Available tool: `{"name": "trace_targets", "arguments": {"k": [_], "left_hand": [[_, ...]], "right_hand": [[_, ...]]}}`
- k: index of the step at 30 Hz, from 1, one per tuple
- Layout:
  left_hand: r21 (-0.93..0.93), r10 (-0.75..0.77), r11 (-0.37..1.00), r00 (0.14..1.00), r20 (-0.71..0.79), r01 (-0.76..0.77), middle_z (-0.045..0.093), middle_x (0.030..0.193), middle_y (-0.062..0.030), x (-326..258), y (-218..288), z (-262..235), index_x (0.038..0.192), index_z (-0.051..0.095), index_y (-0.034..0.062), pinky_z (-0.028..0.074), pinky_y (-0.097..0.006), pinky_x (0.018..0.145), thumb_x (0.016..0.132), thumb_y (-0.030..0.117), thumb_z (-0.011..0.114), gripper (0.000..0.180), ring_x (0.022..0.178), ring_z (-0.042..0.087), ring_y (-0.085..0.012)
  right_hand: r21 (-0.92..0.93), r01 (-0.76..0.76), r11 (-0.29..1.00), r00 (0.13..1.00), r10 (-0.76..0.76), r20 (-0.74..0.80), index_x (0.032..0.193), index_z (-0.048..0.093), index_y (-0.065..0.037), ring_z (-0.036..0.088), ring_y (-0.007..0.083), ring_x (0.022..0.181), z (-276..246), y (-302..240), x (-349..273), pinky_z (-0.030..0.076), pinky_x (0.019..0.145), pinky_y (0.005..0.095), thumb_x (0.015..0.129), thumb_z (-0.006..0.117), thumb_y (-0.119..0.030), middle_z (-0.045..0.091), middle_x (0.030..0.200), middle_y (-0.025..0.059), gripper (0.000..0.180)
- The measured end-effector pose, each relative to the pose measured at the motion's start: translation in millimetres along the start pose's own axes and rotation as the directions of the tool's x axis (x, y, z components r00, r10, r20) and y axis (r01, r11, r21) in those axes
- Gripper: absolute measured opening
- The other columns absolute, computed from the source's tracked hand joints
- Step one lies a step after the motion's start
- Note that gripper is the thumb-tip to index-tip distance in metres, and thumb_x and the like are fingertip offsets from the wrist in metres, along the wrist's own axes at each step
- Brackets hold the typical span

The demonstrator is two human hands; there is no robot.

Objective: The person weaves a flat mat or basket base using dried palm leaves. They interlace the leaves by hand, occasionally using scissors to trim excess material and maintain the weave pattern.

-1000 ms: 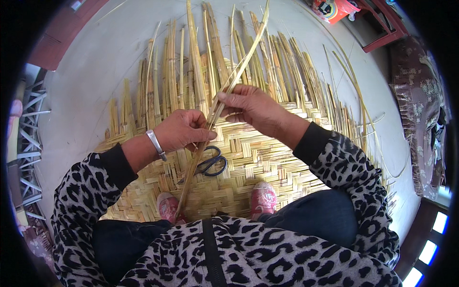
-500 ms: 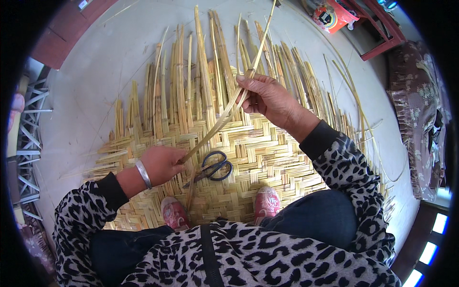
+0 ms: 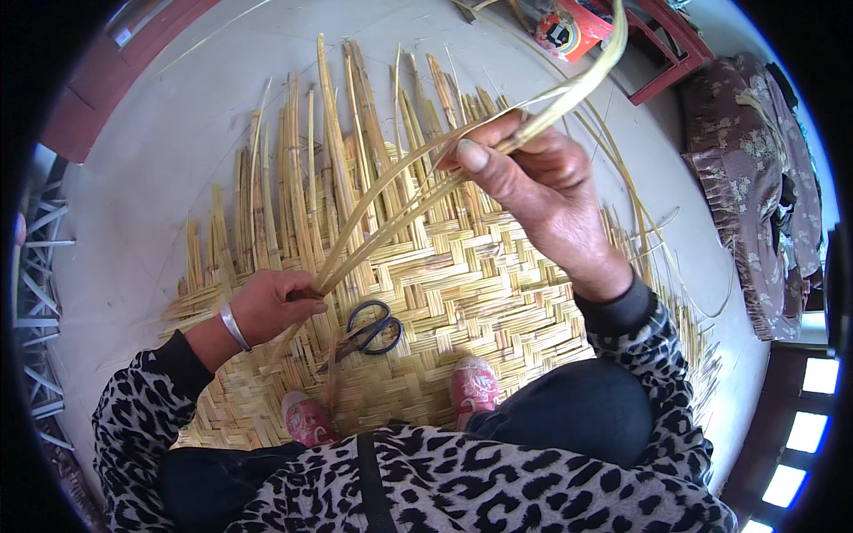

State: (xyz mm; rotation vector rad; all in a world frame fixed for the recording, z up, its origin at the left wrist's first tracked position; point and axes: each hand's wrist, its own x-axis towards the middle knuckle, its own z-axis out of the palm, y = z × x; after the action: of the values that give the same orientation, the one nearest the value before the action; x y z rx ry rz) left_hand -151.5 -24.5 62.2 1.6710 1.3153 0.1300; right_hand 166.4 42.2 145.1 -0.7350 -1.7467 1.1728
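A long pale reed strip, split or doubled into two bands, stretches between my hands above a woven mat. My left hand is closed round its lower end, at the left of the mat. Farther up and to the right, my right hand pinches the strip between thumb and fingers, and a broad length bends up past it. Scissors with dark looped handles lie on the mat beside my left hand, partly crossed by the hanging strip end.
Unwoven reed ends fan out from the mat's far edge. My pink shoes stand on the weave. A red bucket is at the far right, near a cloth-draped piece of furniture. A metal rack stands at the left.
My right hand has moved right and nearer to the camera, drawing along the strip, whose two bands now gape apart. The left hand still grips the lower end. The whole view has shifted.
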Motion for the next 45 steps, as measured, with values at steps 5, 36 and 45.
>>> {"name": "trace_targets", "arguments": {"k": [5,36,45], "left_hand": [[0.323,0.124,0.94,0.992,-0.031,-0.107,0.061,0.072,-0.014,0.3,-2.0,2.0,0.085,0.066,0.0054,0.047,-0.038,0.059,0.081,0.025,0.072,0.021,0.065,0.06,-0.032],[0.244,-0.034,0.97,0.982,0.185,-0.012,0.062,0.066,-0.0121,2.5,-17.6,18.8,0.082,0.068,0.0005,0.048,-0.032,0.058,0.079,0.018,0.075,0.019,0.058,0.058,-0.0183],[0.359,-0.096,0.933,0.985,0.145,0.038,0.066,0.073,-0.0143,8.8,-29.0,7.9,0.093,0.072,0.0065,0.05,-0.035,0.061,0.082,0.026,0.071,0.022,0.062,0.063,-0.0273]], "right_hand": [[0.413,-0.367,0.833,0.9,0.431,-0.07,0.097,0.065,-0.007,0.066,0.0128,0.083,-14.0,50.2,-11.7,0.054,0.078,0.0288,0.1,0.052,-0.036,0.07,0.089,0.0053,0.032],[0.472,0.12,0.874,0.993,-0.109,-0.051,0.082,0.06,-0.004,0.069,0.0255,0.078,-59.8,-31.5,-102.7,0.056,0.064,0.0341,0.078,0.074,-0.015,0.067,0.079,0.0157,0.018],[0.443,-0.233,0.866,0.792,0.433,-0.431,0.107,0.063,0.0,0.068,0.0204,0.083,-83.5,88.5,-133.6,0.055,0.078,0.0318,0.094,0.057,-0.013,0.068,0.091,0.0118,0.019]]}}
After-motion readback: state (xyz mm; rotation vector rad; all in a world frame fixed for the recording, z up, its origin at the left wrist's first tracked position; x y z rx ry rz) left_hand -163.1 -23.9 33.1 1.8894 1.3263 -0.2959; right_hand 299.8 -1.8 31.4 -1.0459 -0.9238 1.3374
